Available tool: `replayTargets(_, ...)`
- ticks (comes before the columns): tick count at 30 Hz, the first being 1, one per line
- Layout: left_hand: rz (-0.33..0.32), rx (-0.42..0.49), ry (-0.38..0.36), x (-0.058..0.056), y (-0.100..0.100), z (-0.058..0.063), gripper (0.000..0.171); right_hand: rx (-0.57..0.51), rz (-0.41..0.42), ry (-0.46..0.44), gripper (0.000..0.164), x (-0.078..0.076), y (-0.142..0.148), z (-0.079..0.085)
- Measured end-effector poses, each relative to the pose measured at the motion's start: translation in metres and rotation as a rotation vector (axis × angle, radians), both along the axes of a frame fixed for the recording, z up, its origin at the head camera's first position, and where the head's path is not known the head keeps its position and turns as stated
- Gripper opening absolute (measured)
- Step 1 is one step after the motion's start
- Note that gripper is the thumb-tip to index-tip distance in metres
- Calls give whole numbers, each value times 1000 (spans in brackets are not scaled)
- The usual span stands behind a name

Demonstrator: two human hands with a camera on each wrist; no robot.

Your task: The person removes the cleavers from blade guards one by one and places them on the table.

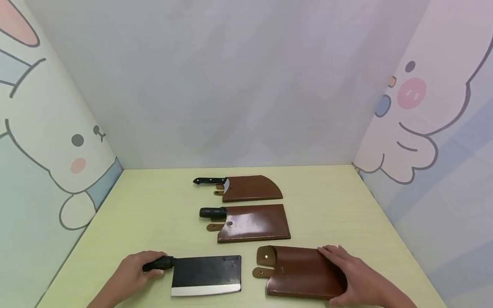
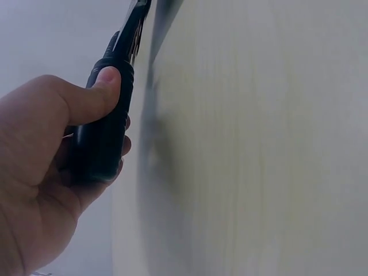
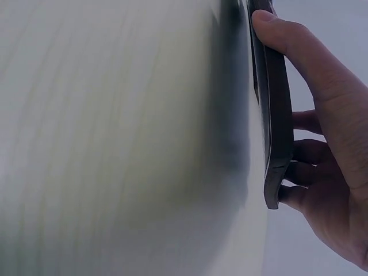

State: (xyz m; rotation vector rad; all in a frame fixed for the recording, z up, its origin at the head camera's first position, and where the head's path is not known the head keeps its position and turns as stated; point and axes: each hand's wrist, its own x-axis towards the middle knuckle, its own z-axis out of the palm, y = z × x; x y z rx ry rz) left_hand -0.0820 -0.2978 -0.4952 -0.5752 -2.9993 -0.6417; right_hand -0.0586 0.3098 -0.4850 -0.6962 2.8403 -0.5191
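Note:
My left hand (image 1: 131, 273) grips the black handle (image 1: 158, 263) of a cleaver (image 1: 206, 273) at the front left in the head view. Its dark blade points right, with the bright edge toward me. In the left wrist view the thumb (image 2: 106, 86) presses along the handle, the other fingers curled behind it. My right hand (image 1: 356, 278) holds a brown leather knife sheath (image 1: 304, 271) by its right end, thumb on the near edge and fingers on the far edge. The sheath's mouth and strap face the cleaver's tip, a small gap apart. Edge-on, the sheath (image 3: 276, 115) shows in the right wrist view.
Farther back on the pale yellow table (image 1: 154, 201) lie a sheathed cleaver (image 1: 254, 222) with a black round handle and, behind it, a sheathed knife (image 1: 252, 188) with a riveted handle. A grey back wall (image 1: 239, 85) and cartoon-printed side panels (image 1: 435, 141) enclose the table.

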Motion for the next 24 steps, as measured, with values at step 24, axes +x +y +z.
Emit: replayTargets(24, 10, -57, -70, -7, 0, -5, 41, 61, -72, -80, 123, 5, -3, -7)
